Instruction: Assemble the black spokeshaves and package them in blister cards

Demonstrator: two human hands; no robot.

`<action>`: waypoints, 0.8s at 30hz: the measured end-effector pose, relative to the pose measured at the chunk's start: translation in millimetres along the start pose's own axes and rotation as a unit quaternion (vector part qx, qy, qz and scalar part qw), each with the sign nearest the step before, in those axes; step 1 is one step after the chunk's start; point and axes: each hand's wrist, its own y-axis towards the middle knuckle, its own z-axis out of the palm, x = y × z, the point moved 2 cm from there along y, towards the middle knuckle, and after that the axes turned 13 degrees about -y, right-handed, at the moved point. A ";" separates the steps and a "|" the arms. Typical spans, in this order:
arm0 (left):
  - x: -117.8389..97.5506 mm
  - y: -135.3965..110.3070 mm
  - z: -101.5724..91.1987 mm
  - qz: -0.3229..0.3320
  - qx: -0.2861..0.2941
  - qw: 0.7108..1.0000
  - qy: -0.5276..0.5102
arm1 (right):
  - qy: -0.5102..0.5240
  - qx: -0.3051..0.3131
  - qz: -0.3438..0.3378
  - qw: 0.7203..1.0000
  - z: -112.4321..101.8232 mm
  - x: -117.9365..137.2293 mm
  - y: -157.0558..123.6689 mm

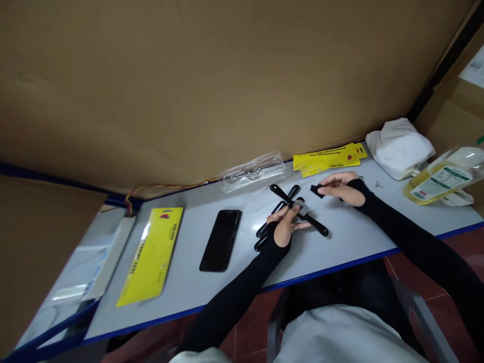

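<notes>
My left hand (284, 229) is closed around the middle of a black spokeshave (317, 226), its two handles sticking out to either side. A silver blade plate (302, 206) shows at the tool's centre beside my thumb. To the right and slightly farther back, my right hand (345, 188) pinches a small black part (315, 191), probably a cap piece, apart from the tool. More black spokeshaves (260, 243) lie on the table under and behind my left hand, partly hidden by it. Small silver screws (379, 184) rest beyond my right hand.
A black phone (220, 241) and a yellow card (153, 254) lie to the left. Clear plastic packaging (255, 171) and more yellow cards (328, 160) sit along the back panel. A white cloth bundle (399, 147) and a bottle of yellow liquid (442, 179) stand at the right.
</notes>
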 end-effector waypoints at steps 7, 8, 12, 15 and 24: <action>4.1 -3.5 0.5 0.014 0.042 0.999 -0.003 | 0.063 0.002 0.055 0.996 58.7 9.5 -24.9; 4.5 -3.8 0.7 0.018 0.049 0.999 -0.001 | 0.062 0.003 0.056 0.997 60.8 8.4 -25.7; 2.2 -3.1 0.7 0.034 0.058 0.998 0.016 | 0.115 0.038 0.063 0.991 61.2 2.2 -25.1; 0.1 -0.2 -0.7 0.040 0.045 0.998 0.034 | 0.157 0.088 0.058 0.982 60.5 -0.9 -24.9; -9.8 -10.7 7.2 0.063 -0.014 0.996 0.064 | -0.140 0.001 -0.143 0.980 17.7 -11.2 -2.8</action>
